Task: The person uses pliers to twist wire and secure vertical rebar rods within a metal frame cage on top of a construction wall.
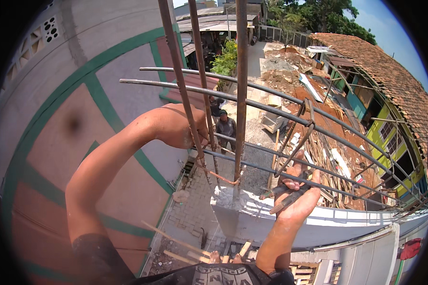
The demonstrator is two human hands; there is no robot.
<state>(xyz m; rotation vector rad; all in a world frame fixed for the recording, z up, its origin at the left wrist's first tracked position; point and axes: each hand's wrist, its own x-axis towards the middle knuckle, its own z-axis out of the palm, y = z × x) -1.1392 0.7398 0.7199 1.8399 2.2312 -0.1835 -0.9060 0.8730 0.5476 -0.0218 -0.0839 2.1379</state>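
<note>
Hands (297, 187) on three upright rebars (241, 95)

rusty rebar cage (241, 102) — upright bars | pliers (290, 192) — beneath horizontal bar

Building site, rebar (241, 85), rubble (290, 61), rooftops (385, 66)

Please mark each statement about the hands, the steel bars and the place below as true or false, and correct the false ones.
1. The left hand grips an upright steel bar. True.
2. The right hand is empty. False: it holds a dark metal tool against the horizontal bars.
3. A person in a cap stands on the ground below. True.
4. The roof on the right is flat grey concrete. False: it is sloped, with reddish-brown tiles.
5. The wall on the left has green stripes. True.
</note>
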